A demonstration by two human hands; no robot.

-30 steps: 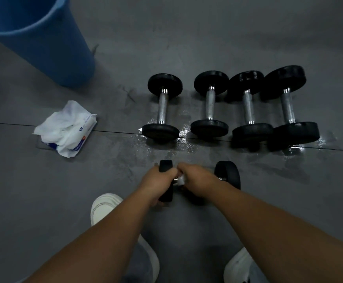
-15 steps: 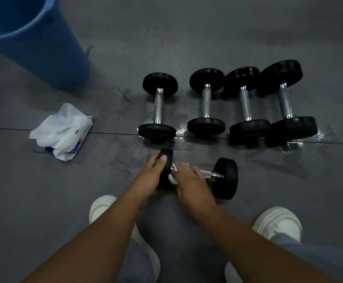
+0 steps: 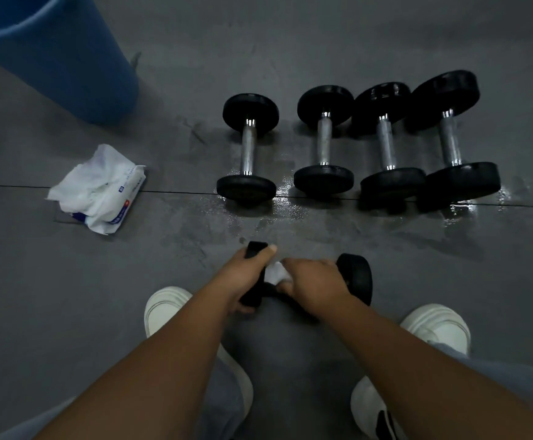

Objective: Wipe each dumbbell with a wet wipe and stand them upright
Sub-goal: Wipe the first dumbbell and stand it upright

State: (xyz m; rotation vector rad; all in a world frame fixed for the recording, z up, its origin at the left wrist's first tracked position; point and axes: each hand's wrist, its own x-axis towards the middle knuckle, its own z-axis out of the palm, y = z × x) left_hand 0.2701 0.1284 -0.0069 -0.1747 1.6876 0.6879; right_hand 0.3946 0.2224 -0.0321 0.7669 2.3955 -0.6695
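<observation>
A small black dumbbell (image 3: pixel 357 277) lies sideways on the grey floor just in front of me. My left hand (image 3: pixel 243 277) grips its left weight, thumb on the top edge. My right hand (image 3: pixel 314 284) is wrapped round the handle with a white wet wipe (image 3: pixel 276 273) bunched under the fingers; the handle itself is hidden. Beyond it, several black dumbbells with chrome handles stand upright in a row, from the leftmost (image 3: pixel 248 147) to the rightmost (image 3: pixel 452 138).
A blue bucket (image 3: pixel 68 58) stands at the far left. An open pack of wet wipes (image 3: pixel 100 188) lies left of the row. The floor around the dumbbells shows wet patches (image 3: pixel 468 204). My white shoes (image 3: pixel 163 309) (image 3: pixel 436 325) flank my arms.
My right hand slid left along the handle with the wipe and now covers the bare chrome seen half a second ago. My left hand keeps its hold on the left weight.
</observation>
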